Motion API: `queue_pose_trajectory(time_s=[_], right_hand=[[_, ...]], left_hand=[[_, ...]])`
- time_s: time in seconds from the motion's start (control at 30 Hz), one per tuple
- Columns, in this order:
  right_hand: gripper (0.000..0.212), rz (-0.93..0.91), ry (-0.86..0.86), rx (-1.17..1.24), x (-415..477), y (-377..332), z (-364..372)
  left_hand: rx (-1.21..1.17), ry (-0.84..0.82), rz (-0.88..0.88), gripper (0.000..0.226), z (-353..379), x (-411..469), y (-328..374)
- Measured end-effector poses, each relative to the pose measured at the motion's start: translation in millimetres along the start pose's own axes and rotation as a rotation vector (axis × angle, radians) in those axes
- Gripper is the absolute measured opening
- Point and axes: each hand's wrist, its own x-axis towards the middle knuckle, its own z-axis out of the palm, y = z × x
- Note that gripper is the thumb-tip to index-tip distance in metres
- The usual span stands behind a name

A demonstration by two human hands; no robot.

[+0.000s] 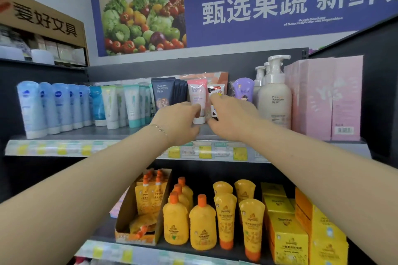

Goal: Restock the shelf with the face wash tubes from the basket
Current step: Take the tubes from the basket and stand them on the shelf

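Note:
Both my hands reach to the middle of the upper shelf [120,133]. My left hand [178,122] has its fingers curled round the lower part of a pink face wash tube [197,92] that stands cap-down. My right hand [230,116] pinches a white tube with black cow spots [216,90] right beside the pink one. Dark navy tubes [162,92] stand just left of the pink tube, and a purple tube [243,90] stands to the right. The basket is out of view.
Blue tubes [49,107] and teal-and-white tubes [120,103] fill the shelf's left half. Cream pump bottles [273,97] and pink boxes [325,97] stand at the right. Orange bottles [189,219], tubes and yellow boxes [288,232] fill the shelf below.

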Motion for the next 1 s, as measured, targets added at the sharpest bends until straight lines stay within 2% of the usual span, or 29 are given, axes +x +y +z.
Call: queue_pose_trajectory(time_s=[0.1,0.4,0.57,0.77,0.87,1.0], right_hand=[[0.020,-0.093,0.016,-0.024,-2.0,-20.6,-0.6],[0.038,-0.242,0.066,-0.047,-12.3,-103.7,12.9],[0.032,-0.249,0.077,-0.013,-24.5,-160.6,31.8],[0.031,-0.223,0.011,0.030,-44.4,-231.0,67.3],[0.029,-0.201,-0.004,0.007,-58.6,-248.9,85.6],[0.028,-0.170,-0.073,-0.005,-88.5,-273.5,111.5]], left_hand=[[0.033,-0.011,-0.038,0.029,-5.9,-20.4,-14.3],[0.045,-0.081,-0.118,0.035,-13.9,-92.6,-68.7],[0.019,-0.144,-0.099,0.034,-4.9,-134.3,-108.4],[0.026,-0.221,-0.021,0.024,16.2,-194.8,-163.2],[0.039,-0.274,-0.010,0.029,32.5,-219.9,-175.6],[-0.056,-0.351,-0.002,0.031,54.3,-255.6,-182.8]])
